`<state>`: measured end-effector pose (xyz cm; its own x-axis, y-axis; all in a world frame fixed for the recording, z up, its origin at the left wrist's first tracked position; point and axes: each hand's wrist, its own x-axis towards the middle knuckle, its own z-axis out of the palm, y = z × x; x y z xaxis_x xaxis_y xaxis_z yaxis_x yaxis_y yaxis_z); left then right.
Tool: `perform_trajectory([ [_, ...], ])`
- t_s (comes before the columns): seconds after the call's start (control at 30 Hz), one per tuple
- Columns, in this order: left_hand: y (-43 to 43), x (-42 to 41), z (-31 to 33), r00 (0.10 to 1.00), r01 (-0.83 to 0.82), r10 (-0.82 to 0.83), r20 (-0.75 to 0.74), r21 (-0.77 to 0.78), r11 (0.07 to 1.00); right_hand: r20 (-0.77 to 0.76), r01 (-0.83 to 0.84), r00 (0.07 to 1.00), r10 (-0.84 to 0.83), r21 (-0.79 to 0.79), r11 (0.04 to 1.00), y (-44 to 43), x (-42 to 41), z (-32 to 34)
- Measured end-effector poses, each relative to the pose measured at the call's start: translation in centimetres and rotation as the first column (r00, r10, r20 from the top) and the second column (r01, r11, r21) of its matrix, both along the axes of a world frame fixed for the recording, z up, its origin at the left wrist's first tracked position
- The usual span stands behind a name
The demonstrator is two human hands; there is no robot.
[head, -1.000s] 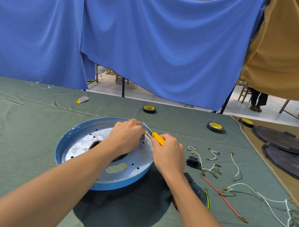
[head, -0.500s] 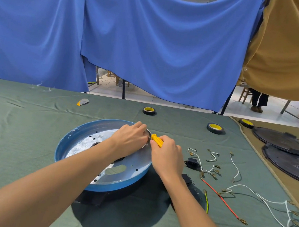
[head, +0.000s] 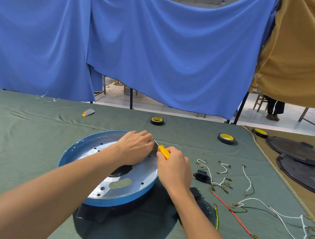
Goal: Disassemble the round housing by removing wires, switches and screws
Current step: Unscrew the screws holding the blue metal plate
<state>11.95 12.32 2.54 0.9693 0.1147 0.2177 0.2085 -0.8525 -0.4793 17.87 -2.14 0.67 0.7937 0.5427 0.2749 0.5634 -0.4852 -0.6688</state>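
Observation:
The round housing [head: 85, 147], blue-rimmed with a silver inner plate, lies tilted on the green cloth in front of me. My left hand [head: 134, 147] rests on its far right rim, fingers curled down over the edge; what they pinch is hidden. My right hand [head: 175, 166] is closed around a yellow-handled screwdriver [head: 163, 152], whose metal shaft points up-left to the rim right beside my left fingertips. Removed white wires [head: 248, 182], a red wire [head: 234, 213], a yellow-green wire [head: 216, 216] and a black socket [head: 201, 176] lie to the right.
Two tape rolls [head: 156, 120] [head: 226, 138] sit farther back, a third [head: 260, 132] on the brown cloth. Two dark round covers [head: 300, 152] are stacked at the right. A small yellow-grey tool [head: 88, 112] lies at the back left. A black part [head: 202, 203] lies under my right forearm.
Both hands have shifted slightly toward the housing's far right rim. The screwdriver tip has closed in on my left fingertips, and the camera has tilted up a little.

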Motion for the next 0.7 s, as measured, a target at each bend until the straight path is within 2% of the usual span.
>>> perform_trajectory([
  [0.23, -0.1, 0.8, 0.0, 0.992, -0.114, 0.12, 0.044, -0.121, 0.986, 0.012, -0.008, 1.0, 0.008, 0.005, 1.0, -0.2, 0.0, -0.1],
  [0.43, 0.5, 0.2, 1.5, 0.962, -0.145, 0.198, 0.186, -0.266, 0.953, 0.02, -0.014, 1.0, 0.013, 0.006, 1.0, 0.0, 0.2, -0.3],
  [0.6, 1.0, -0.7, 2.5, 0.932, -0.169, 0.28, 0.229, -0.407, 0.898, -0.066, -0.014, 0.998, 0.015, 0.022, 1.0, 0.0, 0.5, -0.2],
  [0.7, 0.6, -0.9, 3.0, 0.914, -0.149, 0.302, 0.27, -0.469, 0.87, -0.139, -0.008, 0.99, 0.025, 0.119, 0.993, -0.1, 1.1, 0.5],
])
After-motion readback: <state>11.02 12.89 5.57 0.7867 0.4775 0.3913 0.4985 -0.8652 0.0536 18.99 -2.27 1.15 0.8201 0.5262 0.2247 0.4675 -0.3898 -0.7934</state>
